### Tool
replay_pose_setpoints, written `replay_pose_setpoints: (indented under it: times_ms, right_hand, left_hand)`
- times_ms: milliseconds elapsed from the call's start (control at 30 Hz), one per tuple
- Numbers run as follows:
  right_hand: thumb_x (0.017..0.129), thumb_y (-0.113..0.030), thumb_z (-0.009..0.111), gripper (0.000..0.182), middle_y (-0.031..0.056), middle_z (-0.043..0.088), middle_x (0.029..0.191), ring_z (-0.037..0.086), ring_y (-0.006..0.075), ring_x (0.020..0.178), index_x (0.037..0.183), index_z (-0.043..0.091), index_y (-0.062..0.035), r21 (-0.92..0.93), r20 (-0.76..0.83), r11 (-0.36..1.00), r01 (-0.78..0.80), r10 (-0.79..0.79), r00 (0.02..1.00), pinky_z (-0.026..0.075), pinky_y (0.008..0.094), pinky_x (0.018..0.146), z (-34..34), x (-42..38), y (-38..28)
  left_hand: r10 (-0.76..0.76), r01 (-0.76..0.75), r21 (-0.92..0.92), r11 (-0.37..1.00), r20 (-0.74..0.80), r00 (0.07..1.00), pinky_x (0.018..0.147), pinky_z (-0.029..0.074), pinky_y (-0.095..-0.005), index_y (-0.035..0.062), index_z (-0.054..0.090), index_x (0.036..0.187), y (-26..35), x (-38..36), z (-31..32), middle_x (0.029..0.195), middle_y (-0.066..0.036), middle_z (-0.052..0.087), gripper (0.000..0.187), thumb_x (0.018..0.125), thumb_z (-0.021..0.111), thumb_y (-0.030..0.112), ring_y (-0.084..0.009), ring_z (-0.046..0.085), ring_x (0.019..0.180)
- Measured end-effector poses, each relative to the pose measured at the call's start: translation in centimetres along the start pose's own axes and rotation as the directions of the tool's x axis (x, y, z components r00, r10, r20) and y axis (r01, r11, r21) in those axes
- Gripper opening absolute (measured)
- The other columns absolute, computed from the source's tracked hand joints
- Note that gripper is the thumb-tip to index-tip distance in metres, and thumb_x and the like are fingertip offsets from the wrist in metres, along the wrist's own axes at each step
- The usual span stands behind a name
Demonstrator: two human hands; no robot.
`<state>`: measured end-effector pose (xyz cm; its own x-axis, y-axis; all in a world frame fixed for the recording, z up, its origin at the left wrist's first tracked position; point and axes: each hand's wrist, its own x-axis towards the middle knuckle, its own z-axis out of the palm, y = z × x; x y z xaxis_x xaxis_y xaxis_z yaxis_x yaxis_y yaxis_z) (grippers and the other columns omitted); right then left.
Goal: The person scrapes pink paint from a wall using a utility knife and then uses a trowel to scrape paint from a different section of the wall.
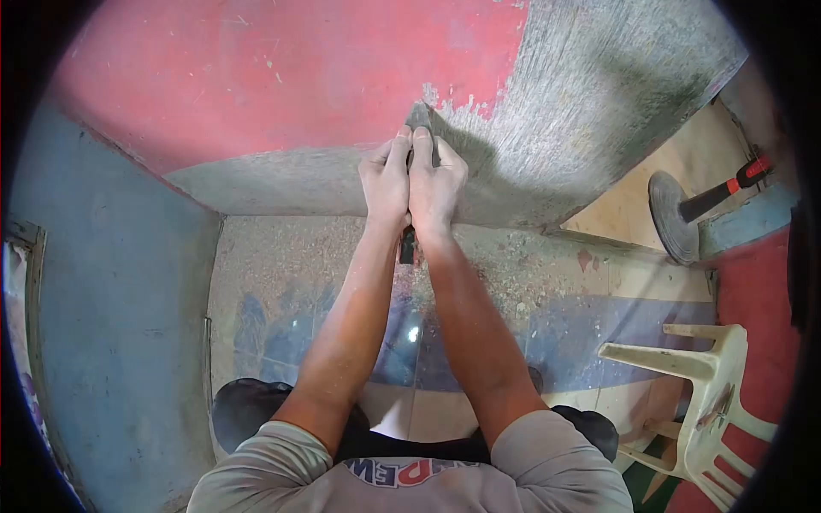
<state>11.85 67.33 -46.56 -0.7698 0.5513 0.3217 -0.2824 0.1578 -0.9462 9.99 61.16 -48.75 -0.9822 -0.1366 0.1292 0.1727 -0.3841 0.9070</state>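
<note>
Both of my hands are wrapped round one paint scraper, side by side, with the thumbs pressed together along it. The scraper's (419, 114) grey blade pokes out beyond the thumbs, against the wall at the ragged lower edge of the red paint (308, 77). Its dark handle end shows below my wrists; the middle is hidden by the hands. My left hand (386, 179) and my right hand (434, 181) are coated in pale dust. Bare, scratched grey wall surface (590, 94) spreads to the right and below the red paint.
Paint chips and dust (513, 265) litter the tiled floor. A blue-grey wall (128, 282) stands close on the left. On the right are a plastic chair (718, 385) and a round-headed tool with a black and red handle (676, 218), leaning near the corner.
</note>
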Motion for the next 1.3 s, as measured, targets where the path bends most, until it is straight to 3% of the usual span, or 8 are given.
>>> replay_pose_setpoints:
  times_ms: [133, 367, 500, 633, 733, 900, 1000, 1300]
  right_hand:
    - [0.102, -0.03, 0.063, 0.04, 0.0176, 0.055, 0.066, 0.047, 0.0162, 0.064, 0.087, 0.065, 0.0069, -0.149, 0.028, 0.989, -0.027, 0.032, 0.999, 0.044, 0.0402, 0.062, -0.4, -2.7, 6.7]
    - [0.105, -0.028, 0.06, 0.038, 0.0211, 0.057, 0.066, 0.047, 0.018, 0.061, 0.086, 0.066, 0.0052, 0.02, 0.034, 0.998, -0.065, 0.064, 0.997, 0.045, 0.0407, 0.061, 0.2, -1.9, 2.9]
    - [0.103, -0.026, 0.061, 0.037, 0.0219, 0.056, 0.065, 0.05, 0.0174, 0.061, 0.083, 0.065, 0.0054, -0.01, 0.037, 1.0, 0.014, -0.014, 0.999, 0.045, 0.0432, 0.061, 0.0, -2.5, 4.7]
    - [0.103, -0.027, 0.061, 0.039, 0.0268, 0.055, 0.068, 0.057, 0.0347, 0.058, 0.081, 0.063, 0.0056, -0.035, -0.067, 0.999, -0.034, 0.031, 0.997, 0.044, 0.0468, 0.061, 0.4, -4.9, 7.7]
    - [0.103, -0.027, 0.062, 0.039, 0.0182, 0.052, 0.065, 0.044, 0.0152, 0.066, 0.086, 0.062, 0.0079, -0.074, 0.01, 0.997, 0.032, -0.032, 0.999, 0.044, 0.0405, 0.063, 0.5, -1.9, 4.4]
    - [0.103, -0.028, 0.062, 0.039, 0.0171, 0.053, 0.066, 0.043, 0.0139, 0.067, 0.086, 0.063, 0.0072, -0.035, 0.035, 0.996, -0.082, 0.083, 0.996, 0.044, 0.0394, 0.063, 0.1, -2.3, 2.9]
    - [0.103, -0.034, 0.062, 0.045, 0.0218, 0.058, 0.066, 0.049, 0.023, 0.058, 0.082, 0.064, 0.0052, -0.085, -0.012, 0.996, 0.002, -0.003, 1.0, 0.044, 0.0427, 0.059, 0.2, -4.2, 7.2]
    - [0.102, -0.036, 0.061, 0.045, 0.0305, 0.06, 0.073, 0.058, 0.0383, 0.06, 0.086, 0.065, 0.0062, -0.065, 0.042, 0.998, 0.015, -0.013, 0.999, 0.047, 0.0476, 0.063, 0.6, 0.7, -0.6]
  left_hand:
    - [-0.099, 0.127, 0.229, 0.965, -0.13, 0.987, 0.059, 0.042, -0.0268, 0.0018, 0.072, 0.083, -4.4, -2.0, -2.5, 0.076, 0.003, 0.062, 0.032, 0.106, 0.063, 0.023, -0.0061, 0.052, 0.07]
    - [-0.096, 0.095, -0.028, 0.995, -0.012, 0.995, 0.059, 0.043, -0.027, 0.0012, 0.073, 0.084, -2.0, -1.2, -1.7, 0.078, 0.003, 0.063, 0.031, 0.105, 0.064, 0.023, -0.0063, 0.053, 0.07]
    - [-0.086, 0.097, 0.196, 0.976, -0.065, 0.994, 0.061, 0.044, -0.0273, -0.0007, 0.073, 0.087, -4.7, -1.1, -3.4, 0.083, 0.001, 0.066, 0.031, 0.105, 0.065, 0.024, -0.0065, 0.056, 0.075]
    - [-0.139, 0.168, 0.147, 0.975, -0.185, 0.973, 0.061, 0.044, -0.0278, 0.0003, 0.073, 0.086, -7.4, -2.9, -3.9, 0.082, 0.001, 0.066, 0.032, 0.106, 0.064, 0.024, -0.0068, 0.055, 0.076]
    - [-0.067, 0.077, 0.2, 0.977, -0.056, 0.996, 0.06, 0.044, -0.0282, 0.0007, 0.073, 0.085, -4.5, -0.2, -3.5, 0.082, 0.002, 0.064, 0.032, 0.106, 0.064, 0.023, -0.0071, 0.054, 0.074]
    - [-0.091, 0.092, 0.013, 0.996, -0.053, 0.994, 0.062, 0.047, -0.0286, 0.0003, 0.073, 0.085, -4.2, -0.6, -2.9, 0.082, 0.002, 0.065, 0.031, 0.106, 0.064, 0.022, -0.0079, 0.056, 0.075]
    - [-0.121, 0.145, 0.29, 0.946, -0.101, 0.988, 0.066, 0.05, -0.029, -0.0016, 0.075, 0.091, -7.8, -1.7, -5.4, 0.086, 0.0, 0.068, 0.029, 0.105, 0.064, 0.021, -0.0087, 0.058, 0.078]
    - [0.014, -0.013, 0.057, 0.998, -0.021, 1.0, 0.066, 0.042, -0.0288, -0.0066, 0.066, 0.085, 2.8, 0.4, 0.8, 0.076, 0.004, 0.058, 0.035, 0.104, 0.063, 0.022, -0.0059, 0.048, 0.078]
